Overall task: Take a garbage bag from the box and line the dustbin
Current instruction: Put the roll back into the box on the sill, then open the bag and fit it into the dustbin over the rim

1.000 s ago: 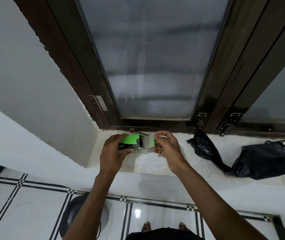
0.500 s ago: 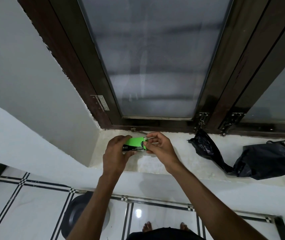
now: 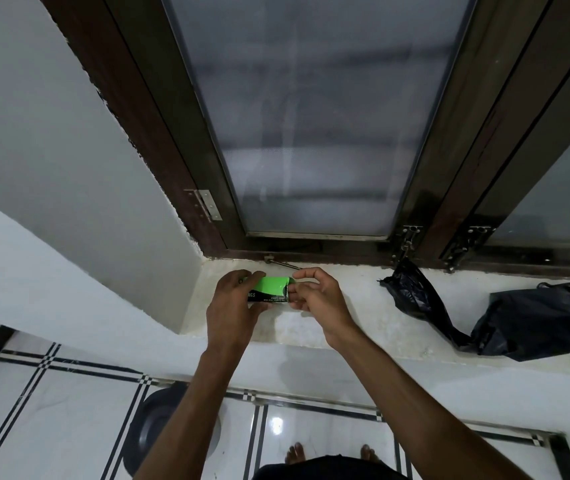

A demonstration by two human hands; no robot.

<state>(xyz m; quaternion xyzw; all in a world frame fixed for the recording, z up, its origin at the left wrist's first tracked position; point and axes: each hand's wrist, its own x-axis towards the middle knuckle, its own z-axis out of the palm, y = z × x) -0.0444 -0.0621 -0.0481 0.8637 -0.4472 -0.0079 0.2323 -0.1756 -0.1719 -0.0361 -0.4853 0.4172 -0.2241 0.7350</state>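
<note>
Green box of garbage bags sits in my left grip, fingers wrapped over its left end, held just above the counter. My right grip pinches the box's right end flap between thumb and fingertips. Right of my grip, black bag lies crumpled on the counter. Below my left grip, dustbin stands on the tiled floor.
</note>
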